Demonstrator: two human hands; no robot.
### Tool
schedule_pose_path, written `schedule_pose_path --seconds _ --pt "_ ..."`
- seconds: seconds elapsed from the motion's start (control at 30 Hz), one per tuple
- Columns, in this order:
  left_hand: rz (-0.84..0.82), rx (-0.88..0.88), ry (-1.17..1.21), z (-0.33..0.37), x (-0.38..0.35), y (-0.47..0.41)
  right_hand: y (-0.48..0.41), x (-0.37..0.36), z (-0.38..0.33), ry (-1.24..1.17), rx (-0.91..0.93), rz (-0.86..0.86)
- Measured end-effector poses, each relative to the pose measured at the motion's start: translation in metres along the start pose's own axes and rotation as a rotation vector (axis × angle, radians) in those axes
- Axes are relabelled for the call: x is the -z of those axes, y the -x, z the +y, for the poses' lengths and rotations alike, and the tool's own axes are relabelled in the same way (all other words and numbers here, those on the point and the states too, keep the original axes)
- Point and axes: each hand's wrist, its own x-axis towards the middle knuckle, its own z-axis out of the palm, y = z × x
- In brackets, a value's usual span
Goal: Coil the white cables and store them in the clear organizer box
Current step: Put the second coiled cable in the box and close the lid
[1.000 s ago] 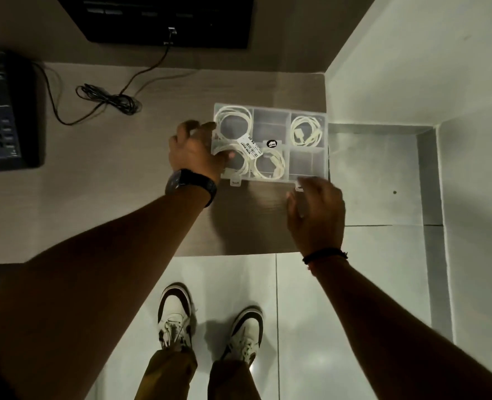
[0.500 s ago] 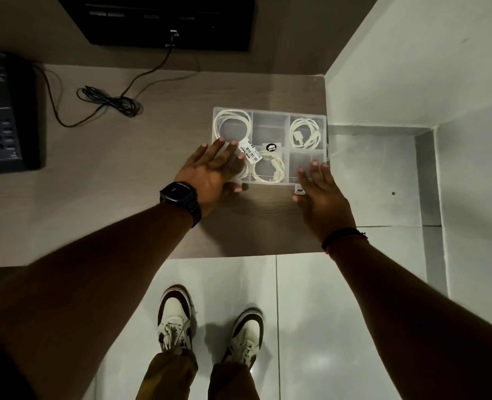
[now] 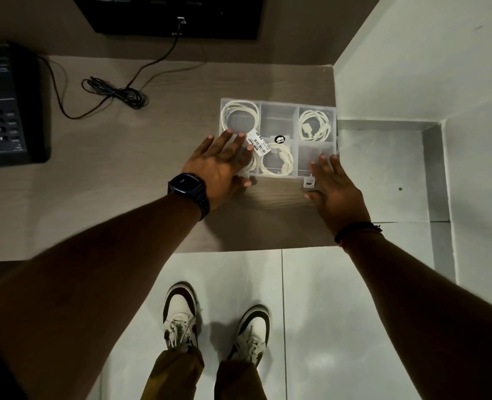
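Clear organizer box [image 3: 279, 118] with white barcode label [image 3: 258, 144] "59.00", left hand [image 3: 218, 167] and right hand [image 3: 337, 189] flat on it, fingers straight.

Wearables, top down. Wrist of my left hand [image 3: 218, 166]: smartwatch [image 3: 186, 182] with a rounded-square dark face, dark case and a black band with blocky link texture. Wrist of my right hand [image 3: 335, 192]: thin black cord bracelet [image 3: 354, 230], reddish thread alongside it, short tail sticking out at the outer side. Both forearms bare. Trousers [image 3: 175, 373]: olive-brown, cuffs bunched over the shoes. Sneakers [image 3: 181, 316]: off-white uppers and laces, dark brown band round each toe.
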Motion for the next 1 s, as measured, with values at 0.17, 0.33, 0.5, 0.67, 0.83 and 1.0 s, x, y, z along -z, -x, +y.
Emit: schedule_pose_path --seconds 0.17,0.33,0.5,0.67,0.83,1.0 --pt "-0.033 -0.028 -0.078 -0.005 -0.002 0.001 0.010 -0.009 -0.004 0.084 0.051 0.144" --pt "0.030 -0.026 -0.072 -0.005 -0.007 0.004 0.010 -0.025 -0.012 0.125 0.013 0.329" --pt "0.034 -0.049 0.034 -0.007 -0.013 0.006 0.016 -0.029 -0.008 0.038 0.015 0.332" --pt "0.085 -0.048 0.011 -0.011 -0.005 0.006 0.011 -0.019 -0.004 -0.058 0.033 0.343" --pt "0.174 -0.091 0.011 -0.007 -0.006 0.004 0.010 -0.024 -0.001 0.087 0.090 0.386" --pt "0.068 -0.115 -0.117 -0.011 0.001 -0.004 0.000 -0.018 0.002 0.327 0.196 0.306"
